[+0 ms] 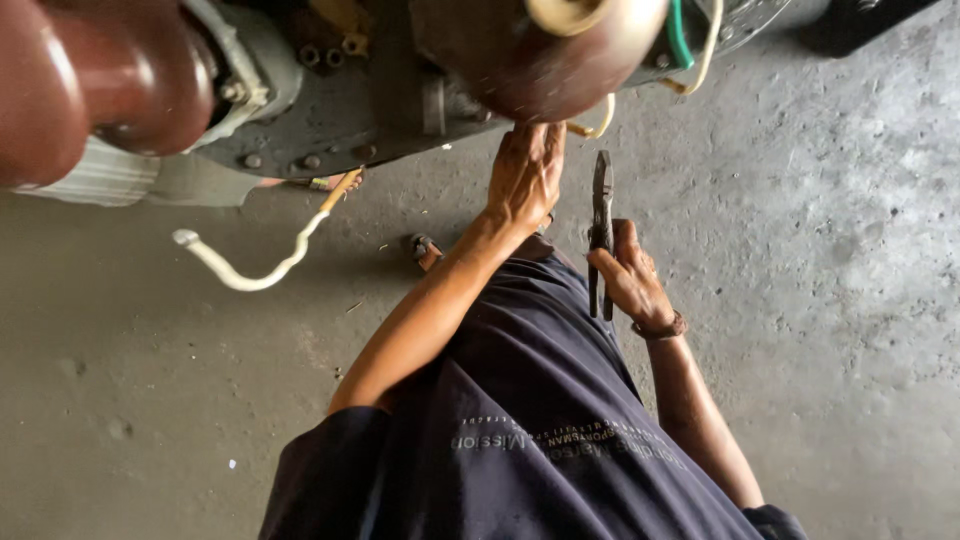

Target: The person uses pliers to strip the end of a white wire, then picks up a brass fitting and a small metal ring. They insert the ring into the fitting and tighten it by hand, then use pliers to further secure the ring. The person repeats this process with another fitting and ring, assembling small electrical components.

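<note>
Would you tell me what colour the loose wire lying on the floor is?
Cream-white, seen in the head view: the wire.

Left arm stretched up and forward, elbow nearly straight, bare forearm in full view. Left hand [525,175] raised, back of hand toward camera, fingers pointing up and bunched together at the tips, wrist in line with the forearm. Right arm bent, forearm running up from lower right, band on the wrist. Right hand [628,275] sits lower than the left, fingers curled closed in a grip, thumb side facing left. Hands near each other, not touching.
</note>
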Demonstrator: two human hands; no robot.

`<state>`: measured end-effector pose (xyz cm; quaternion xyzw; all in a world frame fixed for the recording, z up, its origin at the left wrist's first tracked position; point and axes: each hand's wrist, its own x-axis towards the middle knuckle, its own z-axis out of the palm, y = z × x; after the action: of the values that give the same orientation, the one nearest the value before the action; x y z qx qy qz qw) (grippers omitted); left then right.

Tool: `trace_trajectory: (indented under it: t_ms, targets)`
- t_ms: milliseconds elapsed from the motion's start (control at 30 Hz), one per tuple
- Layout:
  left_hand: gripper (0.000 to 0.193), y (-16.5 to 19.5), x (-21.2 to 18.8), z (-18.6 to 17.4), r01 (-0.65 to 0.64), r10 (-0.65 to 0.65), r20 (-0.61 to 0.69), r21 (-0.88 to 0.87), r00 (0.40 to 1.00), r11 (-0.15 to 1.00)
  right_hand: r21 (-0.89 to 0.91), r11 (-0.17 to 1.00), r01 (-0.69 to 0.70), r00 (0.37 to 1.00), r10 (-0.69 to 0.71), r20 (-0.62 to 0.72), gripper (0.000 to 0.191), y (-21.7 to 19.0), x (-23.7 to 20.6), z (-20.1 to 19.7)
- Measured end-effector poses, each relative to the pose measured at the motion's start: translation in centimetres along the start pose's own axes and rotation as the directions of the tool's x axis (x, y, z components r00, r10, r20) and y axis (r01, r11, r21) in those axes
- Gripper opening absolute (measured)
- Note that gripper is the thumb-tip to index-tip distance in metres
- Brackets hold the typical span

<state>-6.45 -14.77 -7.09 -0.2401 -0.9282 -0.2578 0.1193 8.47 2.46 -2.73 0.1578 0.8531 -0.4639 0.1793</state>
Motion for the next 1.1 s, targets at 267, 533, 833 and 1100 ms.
trace_trajectory:
  t_ms: [267,533,833,1100]
  targets:
    - [0.025,1.9,6.3,3.1,0.229,-0.306,0.236,0.306,0.922,0.924,-0.003,0.978,0.210,0.971,-0.209,-0.119,0.062,-2.7,7.8,-4.9]
    - [0.042,2.1,8.3,3.1,0.249,-0.316,0.053,0.499,0.947,0.830,-0.265,0.911,0.316,0.813,-0.404,-0.419,0.075,-6.1,14.2,-4.0]
    - [0.035,1.0,8.6,4.5,0.263,-0.263,-0.065,0.456,0.963,0.850,-0.234,0.866,0.441,0.814,-0.496,-0.302,0.062,-3.2,13.5,-5.6]
    - [0.026,2.6,6.5,3.1,0.233,-0.175,-0.240,0.236,0.955,0.944,-0.105,0.936,0.336,0.864,-0.351,-0.362,0.035,-1.5,8.8,-6.3]
